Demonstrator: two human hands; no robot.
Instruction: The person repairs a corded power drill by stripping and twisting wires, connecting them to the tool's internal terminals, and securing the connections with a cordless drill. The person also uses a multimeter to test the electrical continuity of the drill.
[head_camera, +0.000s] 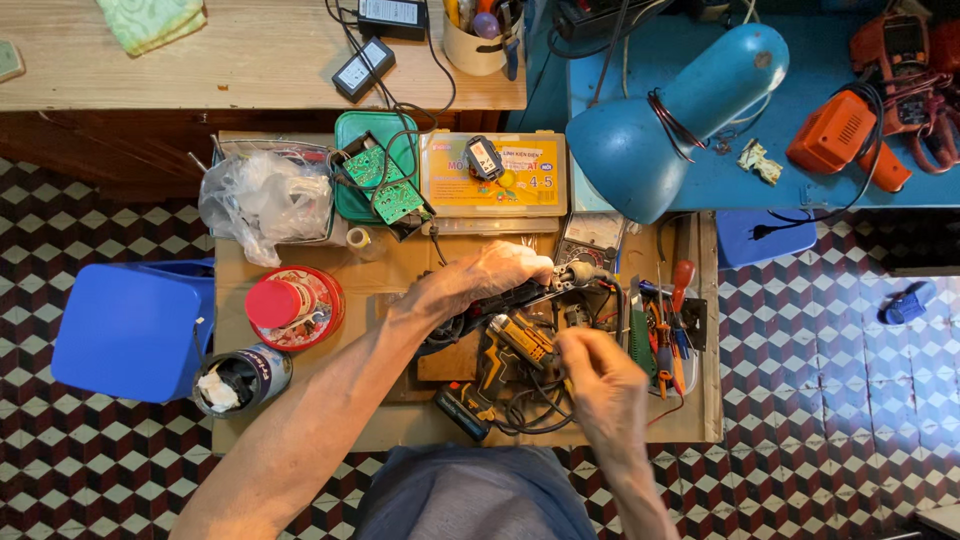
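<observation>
Head view: left hand (480, 283) clamped around rigid, weighty-looking black power tool (520, 297), best gripped mid-body; right hand (598, 380) just below, pinching something hidden.

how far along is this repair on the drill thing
Looks mid-job. Done: the black tool body lies opened on the cardboard-covered table, with tools laid out beside it. In hand: the left hand steadies the body near its metal chuck, while the right hand works among loose wires by a yellow part. Left: wires loose, green circuit boards set aside, nothing closed up.
</observation>
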